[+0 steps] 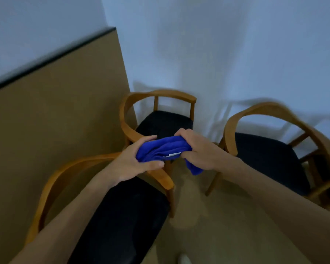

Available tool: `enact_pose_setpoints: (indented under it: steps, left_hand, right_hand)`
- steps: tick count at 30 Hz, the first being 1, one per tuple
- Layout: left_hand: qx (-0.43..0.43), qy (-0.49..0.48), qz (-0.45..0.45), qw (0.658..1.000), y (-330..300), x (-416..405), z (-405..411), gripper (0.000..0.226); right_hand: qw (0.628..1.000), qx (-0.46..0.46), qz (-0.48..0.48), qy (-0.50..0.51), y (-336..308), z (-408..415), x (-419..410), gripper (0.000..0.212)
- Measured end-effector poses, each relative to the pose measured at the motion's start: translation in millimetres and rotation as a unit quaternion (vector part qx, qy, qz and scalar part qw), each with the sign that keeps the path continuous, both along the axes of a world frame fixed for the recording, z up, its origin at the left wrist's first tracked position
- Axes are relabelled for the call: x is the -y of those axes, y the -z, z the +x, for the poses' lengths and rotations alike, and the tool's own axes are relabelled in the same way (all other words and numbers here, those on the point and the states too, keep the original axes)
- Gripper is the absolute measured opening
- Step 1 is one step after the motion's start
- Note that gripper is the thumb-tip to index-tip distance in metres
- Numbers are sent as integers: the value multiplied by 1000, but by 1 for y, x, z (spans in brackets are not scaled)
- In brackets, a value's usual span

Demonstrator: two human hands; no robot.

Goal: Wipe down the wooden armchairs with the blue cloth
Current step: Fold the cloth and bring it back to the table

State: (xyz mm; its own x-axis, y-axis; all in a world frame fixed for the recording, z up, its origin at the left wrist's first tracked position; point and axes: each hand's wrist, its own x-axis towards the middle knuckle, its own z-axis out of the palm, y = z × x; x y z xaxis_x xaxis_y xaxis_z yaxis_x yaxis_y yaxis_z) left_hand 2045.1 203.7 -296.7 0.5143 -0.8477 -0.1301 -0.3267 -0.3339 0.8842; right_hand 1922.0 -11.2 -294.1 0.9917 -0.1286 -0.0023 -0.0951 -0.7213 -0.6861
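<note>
**Cloth being readied, no chair under it yet**

Both hands hold the bunched bright-blue cloth (163, 148) in the air, above the gap between the armchairs and touching none of them. The left hand (135, 161) cups its left end, fingers (148, 139) curled over the top and thumb pressed along the underside. The right hand (196, 149) grips the right end in a closed fist, and a loose tail of cloth hangs below it.

Three curved-back wooden armchairs with dark seat cushions stand around: the near-left armchair (69, 168) under the left forearm, the far armchair (156, 95) by the tan panel (55, 111) and white wall, and the right armchair (274, 109), blurred.

By the look of it, this is the preparing step: gathering or folding the cloth into a pad before wiping. The next move likely calls for one hand to take the cloth alone and press it flat on a wooden rail, probably the near-left armchair's arm just below.
</note>
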Motion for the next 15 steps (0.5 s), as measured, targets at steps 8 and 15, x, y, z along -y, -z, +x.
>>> enact_pose_setpoints:
  steps: [8,15]
  left_hand:
    - [332,-61,-55,940,-141,-36,-12,52]
    - [441,-131,-105,882,-277,-31,-12,50]
  right_hand:
    - [991,87,-23,-104,-134,25,-16,32]
    - [973,190,-56,-117,-273,42,-8,33]
